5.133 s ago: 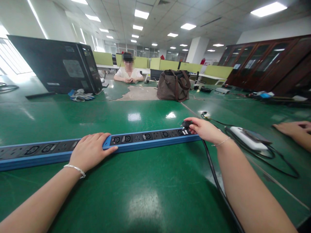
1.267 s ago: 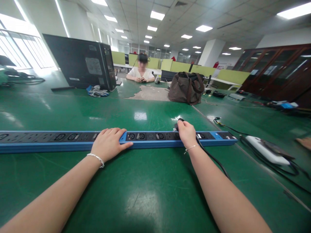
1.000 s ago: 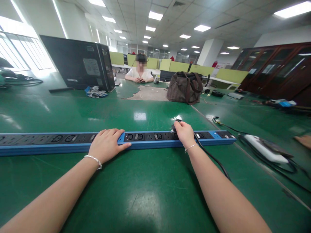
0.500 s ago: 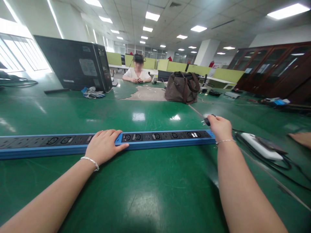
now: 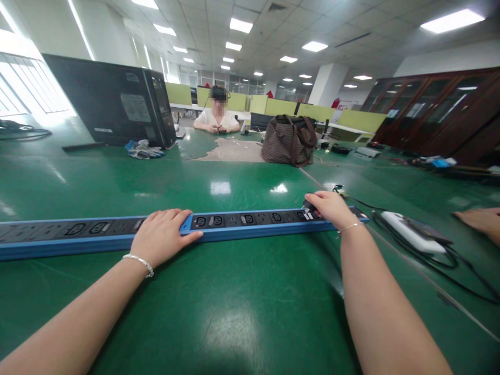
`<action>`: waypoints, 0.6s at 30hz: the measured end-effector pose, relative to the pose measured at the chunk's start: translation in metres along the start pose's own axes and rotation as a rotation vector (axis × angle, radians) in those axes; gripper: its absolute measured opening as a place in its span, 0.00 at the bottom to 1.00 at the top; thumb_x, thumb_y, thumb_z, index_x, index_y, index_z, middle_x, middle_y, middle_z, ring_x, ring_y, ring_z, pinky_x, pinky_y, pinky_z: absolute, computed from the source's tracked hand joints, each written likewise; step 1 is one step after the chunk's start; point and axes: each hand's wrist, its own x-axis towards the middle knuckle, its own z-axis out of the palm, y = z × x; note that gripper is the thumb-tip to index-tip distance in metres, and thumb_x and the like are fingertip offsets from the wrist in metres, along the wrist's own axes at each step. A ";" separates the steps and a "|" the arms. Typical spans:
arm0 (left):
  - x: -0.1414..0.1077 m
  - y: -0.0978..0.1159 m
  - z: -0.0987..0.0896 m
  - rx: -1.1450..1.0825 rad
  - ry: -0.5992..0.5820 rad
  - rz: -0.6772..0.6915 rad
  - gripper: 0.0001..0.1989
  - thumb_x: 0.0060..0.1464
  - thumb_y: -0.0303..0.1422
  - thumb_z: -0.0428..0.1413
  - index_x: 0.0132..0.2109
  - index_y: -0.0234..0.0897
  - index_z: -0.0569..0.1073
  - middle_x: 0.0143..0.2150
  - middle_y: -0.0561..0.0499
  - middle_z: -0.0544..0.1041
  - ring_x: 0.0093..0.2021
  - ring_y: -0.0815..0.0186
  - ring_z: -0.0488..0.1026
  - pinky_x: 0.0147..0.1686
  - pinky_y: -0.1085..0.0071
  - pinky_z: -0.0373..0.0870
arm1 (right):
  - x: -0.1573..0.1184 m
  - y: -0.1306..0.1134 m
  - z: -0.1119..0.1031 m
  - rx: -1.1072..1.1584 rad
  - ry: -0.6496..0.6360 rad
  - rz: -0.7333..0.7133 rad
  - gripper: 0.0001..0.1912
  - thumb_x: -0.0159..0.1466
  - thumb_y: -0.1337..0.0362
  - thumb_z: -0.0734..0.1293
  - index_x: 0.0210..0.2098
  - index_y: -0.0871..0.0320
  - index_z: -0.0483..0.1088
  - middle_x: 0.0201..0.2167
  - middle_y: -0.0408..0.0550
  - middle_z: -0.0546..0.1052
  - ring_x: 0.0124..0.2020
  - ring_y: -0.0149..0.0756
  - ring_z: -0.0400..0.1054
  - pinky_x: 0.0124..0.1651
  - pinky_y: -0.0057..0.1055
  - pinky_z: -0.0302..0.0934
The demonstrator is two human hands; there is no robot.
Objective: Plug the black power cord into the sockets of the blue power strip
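Note:
A long blue power strip (image 5: 234, 221) with black sockets lies across the green tabletop and runs out of view on the left. My left hand (image 5: 158, 232) grips it near the middle, fingers over the top and far edge, thumb along the near side. Over its right part, my right hand (image 5: 332, 208) pinches a black plug (image 5: 309, 200) whose metal prongs point down toward the sockets. Whether the prongs touch a socket, I cannot tell. A black cord (image 5: 361, 203) runs off to the right behind that hand.
Right of the strip sit a white power strip (image 5: 410, 233) and loose black cables, near another person's hand (image 5: 478, 221). Farther back are a brown bag (image 5: 289, 140), gloves (image 5: 144, 149) and a black computer case (image 5: 113, 104). A person (image 5: 216, 117) sits across the table.
My right hand has carried the plug leftward, from beyond the strip's right end to above its right-hand sockets. The left hand keeps its place on the strip. The view has shifted slightly.

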 end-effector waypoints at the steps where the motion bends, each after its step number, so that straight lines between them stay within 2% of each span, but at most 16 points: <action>1: 0.000 0.000 0.000 -0.004 -0.001 -0.003 0.35 0.51 0.59 0.41 0.55 0.38 0.67 0.51 0.43 0.72 0.49 0.52 0.69 0.51 0.57 0.59 | -0.002 -0.004 0.003 -0.032 -0.020 -0.031 0.19 0.54 0.48 0.59 0.17 0.56 0.62 0.12 0.39 0.60 0.19 0.30 0.55 0.23 0.28 0.46; 6: 0.000 0.000 0.000 -0.019 0.003 -0.002 0.35 0.51 0.58 0.41 0.55 0.37 0.68 0.51 0.42 0.72 0.49 0.52 0.69 0.51 0.57 0.58 | -0.004 -0.016 0.018 -0.141 -0.076 -0.157 0.20 0.57 0.50 0.58 0.16 0.55 0.55 0.13 0.39 0.59 0.19 0.29 0.54 0.24 0.28 0.45; 9: 0.000 0.000 0.000 -0.019 0.004 0.007 0.36 0.51 0.58 0.41 0.55 0.37 0.68 0.51 0.42 0.72 0.49 0.52 0.69 0.51 0.57 0.58 | 0.000 -0.010 0.018 -0.219 0.013 -0.182 0.19 0.57 0.51 0.58 0.17 0.55 0.55 0.15 0.40 0.62 0.21 0.29 0.55 0.25 0.28 0.45; 13: 0.000 0.000 0.000 -0.009 0.013 0.012 0.36 0.51 0.58 0.41 0.55 0.36 0.68 0.50 0.41 0.73 0.49 0.51 0.69 0.50 0.56 0.59 | 0.007 0.018 0.000 -0.327 0.202 -0.113 0.16 0.59 0.54 0.57 0.20 0.55 0.59 0.21 0.45 0.68 0.24 0.32 0.57 0.28 0.28 0.48; 18: 0.000 -0.001 0.000 -0.014 0.017 0.012 0.36 0.51 0.58 0.42 0.55 0.36 0.68 0.50 0.41 0.73 0.49 0.51 0.69 0.51 0.56 0.59 | 0.013 0.073 -0.038 -0.408 0.238 0.041 0.17 0.62 0.53 0.54 0.27 0.58 0.66 0.26 0.51 0.73 0.27 0.36 0.64 0.30 0.30 0.53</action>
